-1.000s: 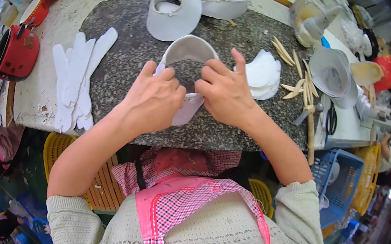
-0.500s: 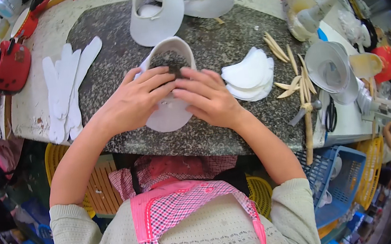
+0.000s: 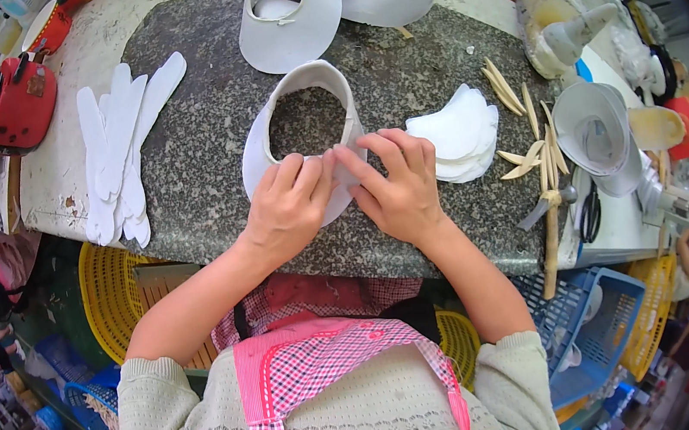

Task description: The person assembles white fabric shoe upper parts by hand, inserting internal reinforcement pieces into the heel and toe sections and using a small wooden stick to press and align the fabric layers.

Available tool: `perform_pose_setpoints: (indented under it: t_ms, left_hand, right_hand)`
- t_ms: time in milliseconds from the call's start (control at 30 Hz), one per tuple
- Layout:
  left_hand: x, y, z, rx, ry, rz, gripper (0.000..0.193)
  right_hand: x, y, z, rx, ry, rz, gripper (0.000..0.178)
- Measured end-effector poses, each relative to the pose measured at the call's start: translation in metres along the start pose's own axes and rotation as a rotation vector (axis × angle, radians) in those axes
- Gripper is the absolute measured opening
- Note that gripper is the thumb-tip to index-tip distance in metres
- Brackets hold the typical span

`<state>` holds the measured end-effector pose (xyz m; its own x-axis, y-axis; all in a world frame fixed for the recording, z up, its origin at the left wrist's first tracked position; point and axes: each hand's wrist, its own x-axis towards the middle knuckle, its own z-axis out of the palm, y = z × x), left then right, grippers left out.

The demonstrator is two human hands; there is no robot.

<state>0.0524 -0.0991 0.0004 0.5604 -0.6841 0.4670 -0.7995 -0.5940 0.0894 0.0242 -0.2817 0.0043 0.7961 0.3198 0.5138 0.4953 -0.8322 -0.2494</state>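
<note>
A pale grey shoe upper point(image 3: 255, 157) lies on the speckled stone slab, with its oval opening facing up. My left hand point(image 3: 292, 203) is closed, thumb and fingertips pinching the near rim of that opening. Beside it my right hand point(image 3: 397, 184) grips the same rim with thumb and index finger, its other fingers curled. The two sets of fingertips almost meet. Both hands cover the near part of the upper. Farther off, another shoe upper point(image 3: 295, 40) rests on the slab, with more uppers point(image 3: 390, 2) stacked to its right.
White strip-shaped pieces point(image 3: 120, 149) lie to the left, near a red pot point(image 3: 19, 106). Rounded white pieces point(image 3: 457, 132) sit at right, beside pale pointed sticks point(image 3: 520, 161) and a hammer point(image 3: 552, 231). Scissors point(image 3: 590, 213) and a clouded cup point(image 3: 590, 126) are farther right. Blue baskets point(image 3: 611, 319) stand below.
The shoe upper has turned, its broad end swinging left. My hands have moved from its sides to pinch the near rim, and the opening shows more fully.
</note>
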Motion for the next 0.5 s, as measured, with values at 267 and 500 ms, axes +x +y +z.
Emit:
perform_pose_setpoints:
  t_ms: [267,500]
  left_hand:
    - [-0.004,0.011,-0.006,0.062,-0.121,-0.006,0.044]
    - [0.027,0.002,-0.016,-0.092,-0.379,-0.015,0.011]
  right_hand:
    - [-0.004,0.003,0.004,-0.066,-0.02,0.047,0.045]
    - [0.001,0.021,-0.023,0.098,0.117,0.087,0.04]
